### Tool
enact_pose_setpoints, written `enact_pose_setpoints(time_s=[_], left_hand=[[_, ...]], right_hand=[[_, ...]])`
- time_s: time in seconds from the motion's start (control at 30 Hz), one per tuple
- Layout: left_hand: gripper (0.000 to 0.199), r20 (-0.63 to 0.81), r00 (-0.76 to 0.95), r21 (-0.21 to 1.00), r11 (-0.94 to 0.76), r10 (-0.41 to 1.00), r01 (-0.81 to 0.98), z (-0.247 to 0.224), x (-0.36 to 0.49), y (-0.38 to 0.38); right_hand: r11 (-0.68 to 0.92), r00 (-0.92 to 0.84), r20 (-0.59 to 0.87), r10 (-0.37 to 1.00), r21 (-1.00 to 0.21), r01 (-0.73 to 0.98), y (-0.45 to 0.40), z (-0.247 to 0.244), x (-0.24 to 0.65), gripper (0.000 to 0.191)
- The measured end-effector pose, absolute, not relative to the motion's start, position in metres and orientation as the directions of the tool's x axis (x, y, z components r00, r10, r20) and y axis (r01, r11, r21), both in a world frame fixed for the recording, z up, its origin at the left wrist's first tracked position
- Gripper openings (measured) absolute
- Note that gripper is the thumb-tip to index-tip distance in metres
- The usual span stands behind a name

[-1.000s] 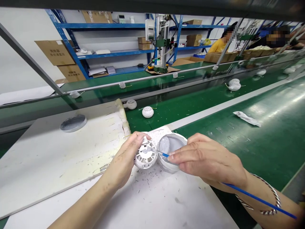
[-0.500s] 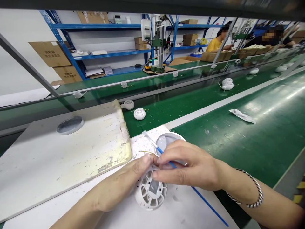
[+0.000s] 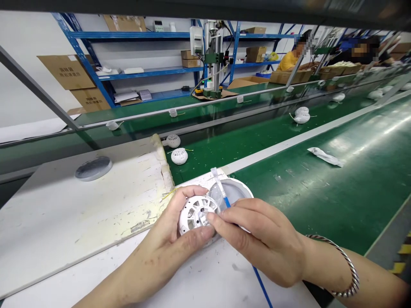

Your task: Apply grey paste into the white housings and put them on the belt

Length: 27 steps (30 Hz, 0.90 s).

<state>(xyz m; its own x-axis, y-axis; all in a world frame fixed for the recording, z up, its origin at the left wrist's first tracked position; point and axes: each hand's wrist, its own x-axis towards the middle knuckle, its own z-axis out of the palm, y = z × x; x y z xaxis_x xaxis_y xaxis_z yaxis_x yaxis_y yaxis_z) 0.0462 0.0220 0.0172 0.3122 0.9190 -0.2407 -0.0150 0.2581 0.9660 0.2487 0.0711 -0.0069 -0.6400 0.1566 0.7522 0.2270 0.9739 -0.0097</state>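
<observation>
My left hand (image 3: 171,233) wraps its thumb and fingers round a white slotted round housing (image 3: 192,213), tilted over the white work sheet. A yellow-green wire (image 3: 168,194) sticks out beside those fingers. My right hand (image 3: 263,235) is closed on a blue-handled brush (image 3: 262,286), its pale bristle end pointing up and away. The right thumb and fingertips touch the middle of the housing, where a small part is partly hidden. Just behind the housing, a round dish (image 3: 236,188) with a grey inside sits on the sheet, partly covered by my right hand.
A white board (image 3: 96,214) with a worn edge lies at the left, bearing a grey disc (image 3: 93,168). Similar housings (image 3: 179,156) and small white rings (image 3: 173,113) stand on the green belts. A white packet (image 3: 325,157) lies at the right. People sit at the far right.
My left hand now wraps round the housing, raised and turned from its lower position. The brush has swung more upright in my right hand. Housings on the middle belt shifted left; small rings behind shifted right.
</observation>
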Motion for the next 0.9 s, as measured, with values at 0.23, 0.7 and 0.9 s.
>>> enact_pose_setpoints(time_s=[0.23,0.7,0.9], left_hand=[[0.042,-0.225,0.301,0.971,0.239,0.927,-0.01,0.019,0.043,0.02],[0.04,-0.207,0.326,0.963,0.25,0.923,-0.097,0.001,0.044,0.024],[0.037,-0.21,0.314,0.965,0.248,0.926,-0.085,-0.01,0.041,0.024]], right_hand=[[0.958,-0.64,0.741,0.204,-0.015,0.287,0.066,-0.008,0.25,0.032],[0.933,-0.625,0.753,0.204,0.045,0.358,0.062,-0.011,0.248,0.036],[0.953,-0.606,0.779,0.161,0.037,0.302,0.065,-0.014,0.251,0.035]])
